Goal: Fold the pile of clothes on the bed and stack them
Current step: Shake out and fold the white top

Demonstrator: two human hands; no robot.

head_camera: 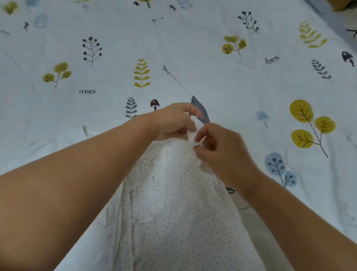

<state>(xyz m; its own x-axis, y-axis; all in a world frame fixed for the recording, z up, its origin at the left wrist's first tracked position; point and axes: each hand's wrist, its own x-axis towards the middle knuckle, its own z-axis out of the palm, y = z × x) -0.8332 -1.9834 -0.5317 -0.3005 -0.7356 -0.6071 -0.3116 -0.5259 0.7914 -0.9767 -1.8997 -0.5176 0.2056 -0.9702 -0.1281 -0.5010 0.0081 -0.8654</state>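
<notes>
Both my hands met at the far end of the white dotted garment (176, 207), which lay on the bedsheet (92, 115) and ran from that end back toward me. Left hand (174, 120) had its fingers curled, pinching the bunched far edge. Right hand (220, 147) pinched the same edge right beside it, fingers nearly touching. Garment looked unfolded, just gathered at that end. No folded stack or pile in view beyond it, so I judged the task early, folding and stacking left.

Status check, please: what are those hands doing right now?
Left hand and right hand both pinching far edge of dotted garment. Garment unfolded on bed. Nothing blocking.
</notes>
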